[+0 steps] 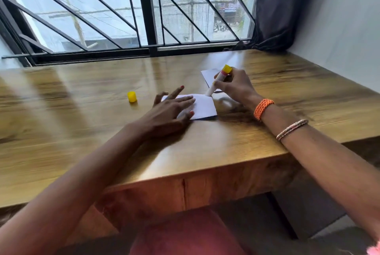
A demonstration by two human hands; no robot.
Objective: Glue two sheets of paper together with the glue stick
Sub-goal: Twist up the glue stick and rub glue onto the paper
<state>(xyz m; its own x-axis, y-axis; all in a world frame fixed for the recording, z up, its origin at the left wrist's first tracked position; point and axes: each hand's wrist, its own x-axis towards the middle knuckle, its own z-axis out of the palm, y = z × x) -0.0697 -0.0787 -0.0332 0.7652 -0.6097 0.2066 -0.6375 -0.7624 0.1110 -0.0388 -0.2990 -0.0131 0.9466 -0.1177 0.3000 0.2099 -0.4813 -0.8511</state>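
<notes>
A small yellow cap [132,96], a stubby plastic cylinder, is standing on its own at the left of the glossy wooden counter [61,115], whose brown grain is catching pale streaks of window light. Just to its right the left hand [170,111] is lying flat, its fingers [186,100] straight and slightly spread, pressing down the left part of a white sheet of paper [204,106] that is resting smooth and rectangular near the middle of the counter. At the far right corner of that sheet the glue stick [218,81] is leaning, a slim white tube with a pink band and a yellow end uppermost, its lower tip touching the paper. The right hand [234,86] is gripping the tube, fingers curled round its upper half. Behind that hand a second white sheet [208,76] is lying flat, partly hidden. On the right wrist a knotted orange band [263,109] is sitting, and farther up the forearm thin metallic bangles [292,129] are circling. A dark curtain [285,8] is hanging in soft folds in the right corner.
</notes>
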